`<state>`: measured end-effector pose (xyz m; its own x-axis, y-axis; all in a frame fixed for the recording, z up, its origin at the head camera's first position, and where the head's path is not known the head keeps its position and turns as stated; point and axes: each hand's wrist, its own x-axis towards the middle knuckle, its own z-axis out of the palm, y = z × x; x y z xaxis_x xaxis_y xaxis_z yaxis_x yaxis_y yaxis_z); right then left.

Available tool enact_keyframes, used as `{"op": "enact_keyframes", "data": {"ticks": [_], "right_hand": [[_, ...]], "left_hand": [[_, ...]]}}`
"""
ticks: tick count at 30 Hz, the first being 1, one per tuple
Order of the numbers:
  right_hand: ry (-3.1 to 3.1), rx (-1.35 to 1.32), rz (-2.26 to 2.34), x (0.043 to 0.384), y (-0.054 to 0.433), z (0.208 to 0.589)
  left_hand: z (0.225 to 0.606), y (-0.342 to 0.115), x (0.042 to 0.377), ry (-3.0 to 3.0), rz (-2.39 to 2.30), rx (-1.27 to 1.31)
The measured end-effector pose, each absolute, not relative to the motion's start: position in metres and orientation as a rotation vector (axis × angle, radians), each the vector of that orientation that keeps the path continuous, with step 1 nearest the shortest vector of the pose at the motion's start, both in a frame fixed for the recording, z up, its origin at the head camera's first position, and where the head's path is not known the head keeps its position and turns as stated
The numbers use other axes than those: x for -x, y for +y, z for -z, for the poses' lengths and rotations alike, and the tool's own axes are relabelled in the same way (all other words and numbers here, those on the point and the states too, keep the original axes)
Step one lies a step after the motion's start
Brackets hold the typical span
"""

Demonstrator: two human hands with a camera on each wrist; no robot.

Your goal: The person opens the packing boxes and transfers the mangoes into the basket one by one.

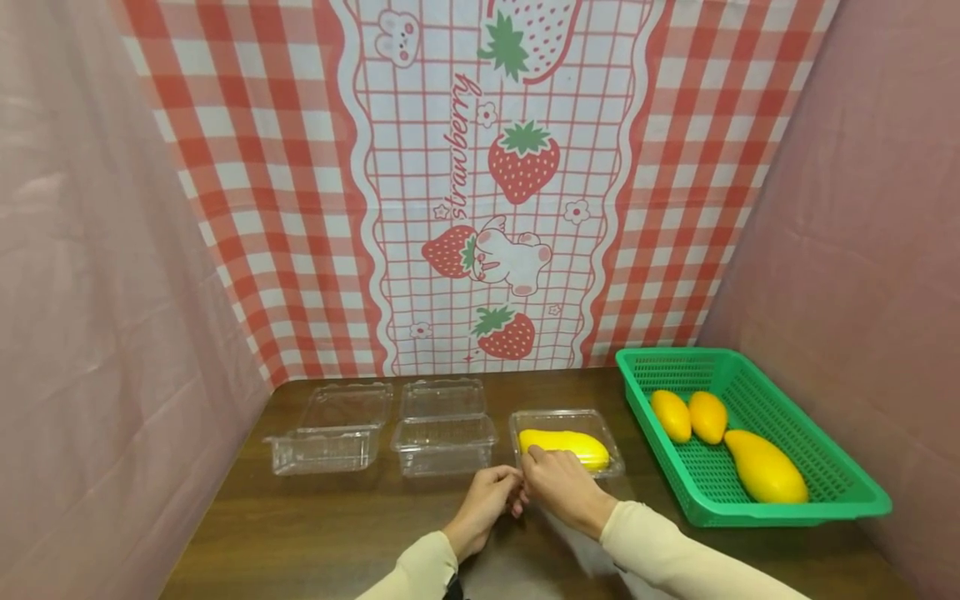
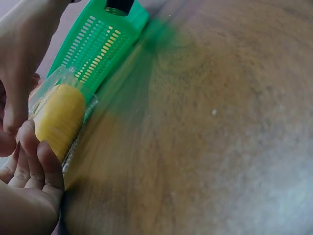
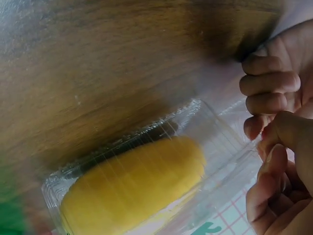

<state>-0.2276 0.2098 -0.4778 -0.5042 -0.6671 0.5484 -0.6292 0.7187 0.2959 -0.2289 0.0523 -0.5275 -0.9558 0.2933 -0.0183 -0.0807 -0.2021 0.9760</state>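
Note:
A yellow mango (image 1: 581,447) lies inside a clear plastic clamshell box (image 1: 558,419) with its lid down, toward the right of the table. At the box's front left corner both hands meet. My right hand (image 1: 566,492) pinches the corner edge between thumb and fingers, close up in the right wrist view. Beside it my left hand (image 1: 487,504) has its fingers curled, thumb and index at the same corner. The fingertips overlap there, so part of the edge is hidden. Through the plastic the mango (image 3: 142,181) fills much of the box.
Two clear plastic clamshell boxes stand to the left with lids raised, a far left box (image 1: 326,450) and a middle box (image 1: 444,446). On the right is a green basket (image 1: 675,479) holding three mangoes, the largest mango (image 1: 765,467) nearest the front. A checked cloth (image 1: 300,208) hangs behind.

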Motion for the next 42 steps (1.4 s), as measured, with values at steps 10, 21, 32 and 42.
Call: {"op": "enact_keyframes", "data": {"ticks": [10, 21, 32, 42], "right_hand": [[-2.22, -1.011, 0.162, 0.229, 0.207, 0.486], [-2.247, -0.994, 0.143, 0.226, 0.209, 0.492], [-2.181, -0.936, -0.049, 0.227, 0.211, 0.481], [-2.177, -0.914, -0.053, 0.225, 0.215, 0.488]], "left_hand": [[0.521, 0.055, 0.228, 1.89, -2.219, -0.218], [0.521, 0.058, 0.227, 1.956, -2.194, -0.188], [0.519, 0.061, 0.228, 1.894, -2.232, -0.131], [0.525, 0.061, 0.229, 1.853, -2.224, -0.2]]}}
